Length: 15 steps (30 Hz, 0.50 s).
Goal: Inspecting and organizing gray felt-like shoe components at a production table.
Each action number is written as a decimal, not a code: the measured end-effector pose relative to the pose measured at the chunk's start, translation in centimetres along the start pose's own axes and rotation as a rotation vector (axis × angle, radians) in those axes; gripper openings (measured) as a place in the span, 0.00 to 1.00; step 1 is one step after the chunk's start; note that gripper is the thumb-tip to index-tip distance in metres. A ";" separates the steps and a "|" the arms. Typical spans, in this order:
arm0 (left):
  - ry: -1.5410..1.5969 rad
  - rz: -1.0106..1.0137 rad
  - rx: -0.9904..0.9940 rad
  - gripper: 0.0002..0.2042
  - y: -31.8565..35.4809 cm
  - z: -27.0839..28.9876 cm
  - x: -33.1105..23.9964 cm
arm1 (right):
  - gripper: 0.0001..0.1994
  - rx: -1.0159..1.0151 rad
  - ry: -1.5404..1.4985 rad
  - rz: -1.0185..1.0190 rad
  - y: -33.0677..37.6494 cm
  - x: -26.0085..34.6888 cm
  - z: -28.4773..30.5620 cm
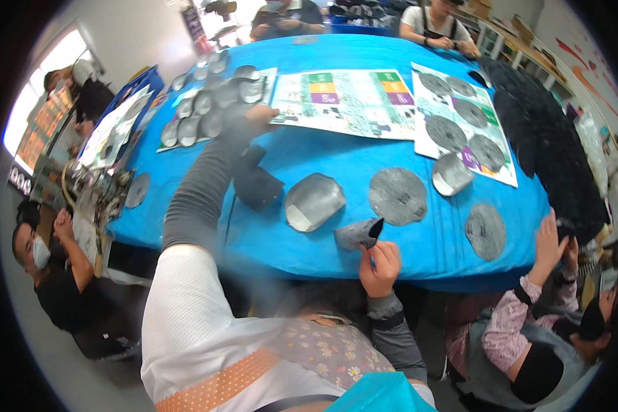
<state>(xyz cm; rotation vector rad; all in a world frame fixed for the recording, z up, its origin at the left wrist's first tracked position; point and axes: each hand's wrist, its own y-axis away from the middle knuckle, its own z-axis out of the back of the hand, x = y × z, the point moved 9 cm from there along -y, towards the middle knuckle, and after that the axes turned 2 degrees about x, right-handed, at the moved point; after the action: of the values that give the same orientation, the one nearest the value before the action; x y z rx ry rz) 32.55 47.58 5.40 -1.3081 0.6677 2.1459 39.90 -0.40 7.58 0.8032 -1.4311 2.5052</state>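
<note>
Reaching far across the blue-covered table, my left hand has its fingers closed at the left edge of a large printed sheet; haze blurs this hand. My right hand, near the front edge, pinches a small curled grey cup-shaped piece with a dark hollow end. Behind that piece lie a shiny grey domed piece and a flat, roundish grey felt-like piece. A second domed piece is farther right, and another flat grey oval rests near the right front.
Several domed grey pieces cover a sheet at the far left. Flat grey rounds lie on another printed sheet at right, beside a long black pile. A black piece sits under my left forearm. Other people surround the table.
</note>
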 end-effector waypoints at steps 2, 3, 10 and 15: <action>0.258 0.088 -0.058 0.11 2.1 1.2 -1.4 | 0.05 -0.001 -0.004 0.050 0.1 0.5 -0.2; 0.250 0.013 -0.041 0.11 3.9 1.9 -3.2 | 0.05 0.007 0.021 0.019 0.2 0.3 -0.4; 0.342 -0.366 -0.284 0.17 18.0 8.8 -7.6 | 0.05 0.011 0.021 0.066 0.6 1.3 -1.0; 0.536 -0.412 -0.375 0.26 26.8 10.7 -5.2 | 0.06 0.007 0.035 0.041 0.9 1.4 -1.2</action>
<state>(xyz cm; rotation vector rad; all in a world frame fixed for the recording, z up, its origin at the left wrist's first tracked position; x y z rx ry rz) 9.90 33.92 18.11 -2.0530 0.1529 1.6342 37.96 -0.10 7.12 0.7345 -1.4424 2.5424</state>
